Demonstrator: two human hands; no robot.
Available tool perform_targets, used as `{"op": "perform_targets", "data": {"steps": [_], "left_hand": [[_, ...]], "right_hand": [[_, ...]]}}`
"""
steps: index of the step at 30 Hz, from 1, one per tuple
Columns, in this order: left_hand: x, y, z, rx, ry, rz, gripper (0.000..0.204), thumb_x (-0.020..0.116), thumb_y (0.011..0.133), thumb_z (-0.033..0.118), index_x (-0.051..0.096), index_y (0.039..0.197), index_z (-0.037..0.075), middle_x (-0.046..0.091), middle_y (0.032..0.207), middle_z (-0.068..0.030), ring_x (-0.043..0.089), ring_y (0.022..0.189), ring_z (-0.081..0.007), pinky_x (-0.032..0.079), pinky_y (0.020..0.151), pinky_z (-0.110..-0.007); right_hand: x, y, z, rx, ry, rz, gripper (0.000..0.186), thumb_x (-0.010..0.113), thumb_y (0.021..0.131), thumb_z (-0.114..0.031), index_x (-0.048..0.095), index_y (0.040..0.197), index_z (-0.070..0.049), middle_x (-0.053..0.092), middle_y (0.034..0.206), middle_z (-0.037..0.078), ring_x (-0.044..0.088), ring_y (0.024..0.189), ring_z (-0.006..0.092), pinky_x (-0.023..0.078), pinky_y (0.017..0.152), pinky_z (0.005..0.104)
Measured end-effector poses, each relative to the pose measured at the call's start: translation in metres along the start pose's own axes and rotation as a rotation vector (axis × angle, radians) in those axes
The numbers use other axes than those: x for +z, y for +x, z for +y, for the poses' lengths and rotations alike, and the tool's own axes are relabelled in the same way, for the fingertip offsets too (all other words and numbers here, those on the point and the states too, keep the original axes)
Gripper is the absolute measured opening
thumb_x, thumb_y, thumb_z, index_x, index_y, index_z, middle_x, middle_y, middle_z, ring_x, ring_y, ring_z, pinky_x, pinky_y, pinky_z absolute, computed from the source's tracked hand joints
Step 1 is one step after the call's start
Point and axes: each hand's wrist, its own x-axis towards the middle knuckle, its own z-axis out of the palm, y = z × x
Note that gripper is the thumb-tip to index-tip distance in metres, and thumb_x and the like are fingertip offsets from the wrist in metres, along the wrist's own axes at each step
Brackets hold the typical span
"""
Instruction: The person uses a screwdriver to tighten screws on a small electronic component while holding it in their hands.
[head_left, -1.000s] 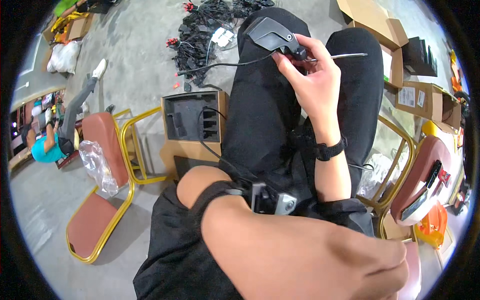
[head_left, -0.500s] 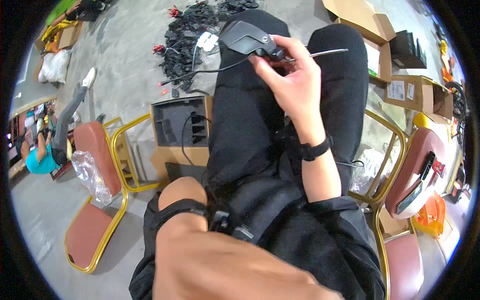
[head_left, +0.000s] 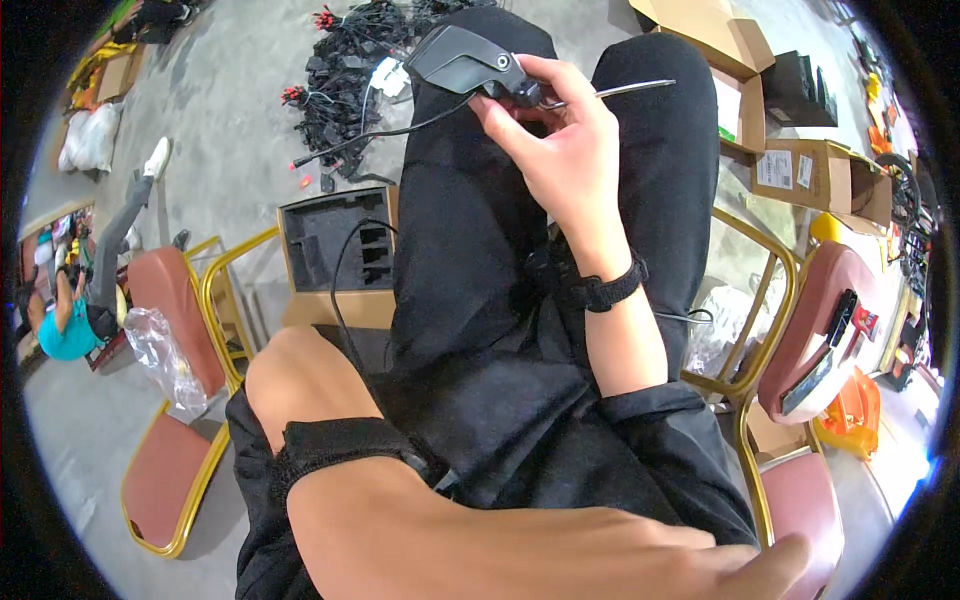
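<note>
My right hand (head_left: 572,145) is closed round one end of a black plastic housing (head_left: 458,62) with a round screw on its face, held above my knees. A black cable (head_left: 385,133) trails left from it, ending in a small red tip; a white tag (head_left: 388,77) shows beside the housing. Past the fingers a thin silver rod (head_left: 640,88) sticks out to the right; whether it belongs to the housing I cannot tell. My left hand (head_left: 650,555) reaches across my body, close to the camera at the lower edge. Its fingers are mostly cut off or blurred.
A pile of black cabled parts (head_left: 350,90) lies on the floor ahead. At my left is an open box with black foam (head_left: 335,240), beside a chair (head_left: 175,310). Cardboard boxes (head_left: 800,180) and another chair (head_left: 820,300) are at right. A person in teal (head_left: 70,325) is far left.
My left hand has swung to the right along the lower edge. The right hand keeps its hold on the housing. The whole view has shifted slightly, so things appear farther left.
</note>
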Motion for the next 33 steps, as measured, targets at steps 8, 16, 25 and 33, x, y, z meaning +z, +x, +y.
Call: {"op": "perform_targets", "data": {"steps": [8,16,25,33], "left_hand": [[0.002,0.015,0.001,-0.042,-0.102,-0.035,0.017,0.048,0.077,0.014,0.049,0.089,0.003,0.048,0.071,-0.0102,0.05,0.069,-0.0246,0.044,0.066,-0.032],[-0.022,0.035,-0.01,-0.606,-1.158,-0.247,0.026,0.032,0.09,0.023,0.048,0.083,0.004,0.042,0.066,-0.009,0.045,0.064,-0.0207,0.042,0.071,-0.029],[0.031,0.043,-0.001,-0.279,0.653,0.002,0.038,0.032,0.096,0.037,0.046,0.077,0.008,0.038,0.069,-0.0054,0.039,0.063,-0.0162,0.038,0.079,-0.031],[0.025,0.051,-0.044,-0.443,0.113,-0.112,0.04,0.038,0.087,0.011,0.036,0.112,-0.02,0.052,0.073,-0.0153,0.052,0.062,-0.0179,0.045,0.062,-0.029]], "right_hand": [[0.004,0.001,0.001,-0.054,-0.001,0.015,0.037,0.074,0.074,-0.005,0.058,0.106,0.002,0.062,0.089,0.004,0.06,0.08,0.0078,0.051,0.072,0.0212],[0.006,0.001,0.006,-0.092,-0.001,0.086,0.034,0.076,0.068,-0.012,0.06,0.096,-0.001,0.061,0.086,0.009,0.061,0.068,0.0165,0.05,0.064,0.0259],[0.003,0.003,0.003,-0.022,0.042,0.056,0.034,0.076,0.07,-0.011,0.061,0.099,0.0,0.062,0.087,0.008,0.063,0.069,0.0147,0.051,0.065,0.0254],[0.01,0.003,0.003,-0.081,0.016,0.062,0.036,0.077,0.068,-0.014,0.06,0.097,-0.001,0.062,0.085,0.009,0.061,0.068,0.0158,0.05,0.062,0.0269]]}}
